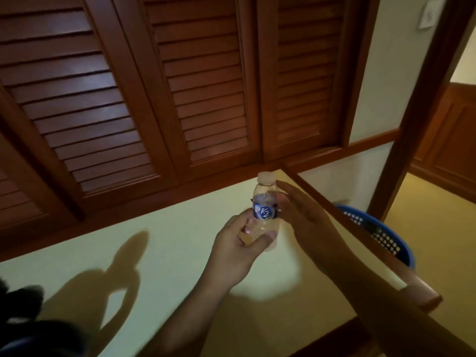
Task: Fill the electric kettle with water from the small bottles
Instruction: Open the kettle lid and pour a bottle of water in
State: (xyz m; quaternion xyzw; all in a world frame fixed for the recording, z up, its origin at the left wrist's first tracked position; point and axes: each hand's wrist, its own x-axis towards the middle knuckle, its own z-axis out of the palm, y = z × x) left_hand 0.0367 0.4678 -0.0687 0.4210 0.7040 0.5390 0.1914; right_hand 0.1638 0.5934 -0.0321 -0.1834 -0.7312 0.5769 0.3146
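Pale surface (159, 253) below louvred doors (203, 86), blue basket (401, 243) beside, left hand (235, 253) gripping small bottle (265, 211), right hand (302, 215) straight-fingered alongside.

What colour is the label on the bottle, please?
Blue with white lettering; the label shows best in the head view.

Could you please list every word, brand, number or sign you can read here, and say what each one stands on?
"K2": white letters on the blue label of the small bottle held in the left hand.
Smaller print under it: too blurred to read.
Mark on the white wall plate: too blurred to read.
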